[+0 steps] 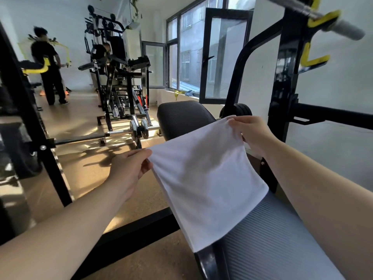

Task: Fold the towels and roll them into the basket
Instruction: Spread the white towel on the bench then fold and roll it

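Note:
A white towel [203, 178] hangs stretched between my two hands above a weight bench. My left hand [129, 168] pinches its left top corner. My right hand [252, 132] pinches the right top corner, higher and farther away. The towel's lower edge drapes down over the grey ribbed bench pad [268, 239]. No basket shows in this view.
The bench's black headrest pad [181, 116] lies beyond the towel. A black rack upright with yellow hooks [286, 63] stands at right, with a barbell [125, 132] on the floor at left. A person [48, 65] stands by gym machines [121, 77] in the far room.

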Action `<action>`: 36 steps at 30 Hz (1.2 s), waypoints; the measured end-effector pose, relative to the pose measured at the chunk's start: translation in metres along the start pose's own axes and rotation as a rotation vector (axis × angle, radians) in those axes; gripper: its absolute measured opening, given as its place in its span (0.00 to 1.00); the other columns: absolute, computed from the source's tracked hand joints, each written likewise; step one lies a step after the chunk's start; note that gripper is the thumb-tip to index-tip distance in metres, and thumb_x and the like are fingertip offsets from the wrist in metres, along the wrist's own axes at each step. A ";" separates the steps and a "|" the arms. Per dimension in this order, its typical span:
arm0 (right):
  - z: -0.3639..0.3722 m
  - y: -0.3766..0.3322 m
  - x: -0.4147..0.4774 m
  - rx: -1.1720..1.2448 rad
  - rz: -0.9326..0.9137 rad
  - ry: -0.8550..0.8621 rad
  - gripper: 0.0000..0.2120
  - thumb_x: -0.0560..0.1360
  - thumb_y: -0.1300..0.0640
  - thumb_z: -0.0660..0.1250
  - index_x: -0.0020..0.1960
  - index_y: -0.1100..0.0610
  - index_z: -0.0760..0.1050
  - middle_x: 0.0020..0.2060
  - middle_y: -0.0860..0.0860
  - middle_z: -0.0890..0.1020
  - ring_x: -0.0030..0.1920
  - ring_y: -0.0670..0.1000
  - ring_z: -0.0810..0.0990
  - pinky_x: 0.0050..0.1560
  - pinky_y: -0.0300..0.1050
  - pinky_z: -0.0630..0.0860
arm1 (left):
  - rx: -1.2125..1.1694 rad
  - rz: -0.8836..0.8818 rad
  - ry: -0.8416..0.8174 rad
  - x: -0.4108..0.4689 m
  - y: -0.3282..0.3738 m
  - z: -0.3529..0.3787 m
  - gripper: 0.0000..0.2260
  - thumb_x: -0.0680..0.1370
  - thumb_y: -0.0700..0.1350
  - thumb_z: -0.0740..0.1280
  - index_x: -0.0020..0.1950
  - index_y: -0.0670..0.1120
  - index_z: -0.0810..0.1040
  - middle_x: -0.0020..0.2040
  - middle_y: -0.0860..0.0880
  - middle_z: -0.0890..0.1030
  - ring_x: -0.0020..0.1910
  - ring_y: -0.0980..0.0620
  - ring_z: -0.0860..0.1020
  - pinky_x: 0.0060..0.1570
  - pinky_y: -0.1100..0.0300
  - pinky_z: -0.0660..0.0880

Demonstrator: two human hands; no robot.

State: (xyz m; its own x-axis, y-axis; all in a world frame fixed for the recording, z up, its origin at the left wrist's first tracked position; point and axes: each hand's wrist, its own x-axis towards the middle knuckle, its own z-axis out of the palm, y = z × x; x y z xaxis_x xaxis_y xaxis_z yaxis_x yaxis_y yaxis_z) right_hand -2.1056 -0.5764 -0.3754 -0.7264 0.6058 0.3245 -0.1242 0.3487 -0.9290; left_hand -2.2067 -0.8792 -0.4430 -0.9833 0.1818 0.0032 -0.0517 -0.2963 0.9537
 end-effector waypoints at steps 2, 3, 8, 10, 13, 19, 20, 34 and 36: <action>-0.006 -0.012 -0.014 0.056 -0.006 -0.023 0.10 0.75 0.53 0.74 0.55 0.53 0.87 0.50 0.56 0.86 0.48 0.55 0.84 0.53 0.52 0.82 | -0.020 0.016 -0.008 -0.006 0.007 -0.004 0.06 0.77 0.39 0.74 0.52 0.39 0.83 0.46 0.44 0.83 0.40 0.51 0.81 0.43 0.60 0.81; -0.009 -0.018 -0.022 0.092 -0.007 -0.037 0.09 0.77 0.56 0.73 0.56 0.56 0.86 0.50 0.56 0.87 0.47 0.54 0.84 0.51 0.50 0.82 | -0.032 0.025 -0.023 -0.010 0.010 -0.006 0.05 0.78 0.39 0.74 0.52 0.40 0.83 0.47 0.44 0.83 0.41 0.51 0.81 0.44 0.60 0.81; -0.019 -0.040 -0.057 0.202 -0.004 -0.023 0.04 0.79 0.60 0.70 0.51 0.56 0.84 0.41 0.51 0.85 0.40 0.48 0.82 0.45 0.45 0.82 | -0.057 0.059 -0.037 -0.031 0.026 -0.020 0.04 0.78 0.40 0.73 0.51 0.40 0.83 0.48 0.43 0.84 0.42 0.51 0.81 0.44 0.60 0.81; -0.023 -0.046 -0.069 0.235 0.003 -0.016 0.04 0.79 0.61 0.71 0.50 0.56 0.85 0.41 0.51 0.85 0.43 0.50 0.82 0.48 0.46 0.82 | -0.041 0.076 -0.029 -0.041 0.033 -0.027 0.04 0.77 0.40 0.74 0.50 0.41 0.84 0.46 0.44 0.84 0.39 0.52 0.81 0.42 0.60 0.80; -0.028 -0.051 -0.088 0.234 0.017 -0.002 0.05 0.78 0.60 0.72 0.46 0.53 0.86 0.43 0.52 0.87 0.47 0.52 0.83 0.56 0.51 0.81 | -0.020 0.105 -0.049 -0.056 0.041 -0.041 0.03 0.77 0.39 0.74 0.49 0.41 0.85 0.44 0.45 0.83 0.37 0.52 0.80 0.46 0.56 0.81; -0.029 -0.048 -0.132 0.315 0.023 -0.093 0.06 0.80 0.64 0.68 0.50 0.58 0.84 0.39 0.51 0.88 0.42 0.50 0.85 0.42 0.40 0.83 | -0.006 0.113 -0.041 -0.086 0.043 -0.067 0.03 0.77 0.39 0.74 0.51 0.42 0.85 0.44 0.46 0.84 0.40 0.51 0.80 0.46 0.58 0.80; -0.029 -0.045 -0.137 0.315 0.043 -0.122 0.06 0.80 0.64 0.68 0.51 0.60 0.83 0.38 0.51 0.87 0.40 0.50 0.85 0.37 0.38 0.81 | -0.006 0.114 -0.044 -0.091 0.041 -0.071 0.03 0.77 0.38 0.73 0.50 0.42 0.85 0.43 0.47 0.84 0.41 0.51 0.80 0.45 0.60 0.80; 0.011 0.011 -0.196 0.190 0.311 -0.535 0.07 0.77 0.67 0.70 0.53 0.65 0.85 0.52 0.62 0.86 0.52 0.56 0.85 0.56 0.48 0.81 | 0.155 0.091 0.071 -0.142 0.017 -0.143 0.02 0.78 0.39 0.73 0.49 0.42 0.84 0.47 0.42 0.83 0.46 0.46 0.78 0.46 0.57 0.78; 0.017 0.014 -0.204 0.195 0.314 -0.526 0.07 0.76 0.68 0.71 0.53 0.65 0.84 0.51 0.61 0.86 0.52 0.56 0.86 0.55 0.48 0.81 | 0.174 0.097 0.066 -0.146 0.016 -0.154 0.02 0.78 0.39 0.73 0.50 0.42 0.84 0.49 0.41 0.83 0.46 0.46 0.79 0.48 0.56 0.78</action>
State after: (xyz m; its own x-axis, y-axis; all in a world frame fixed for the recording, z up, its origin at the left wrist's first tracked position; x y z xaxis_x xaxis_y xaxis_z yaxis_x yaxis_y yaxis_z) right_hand -1.9703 -0.7077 -0.4576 -0.9766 0.2086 -0.0532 0.0640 0.0457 -0.9969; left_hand -2.0911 -1.0546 -0.4745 -0.9919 0.0965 0.0828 0.0686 -0.1417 0.9875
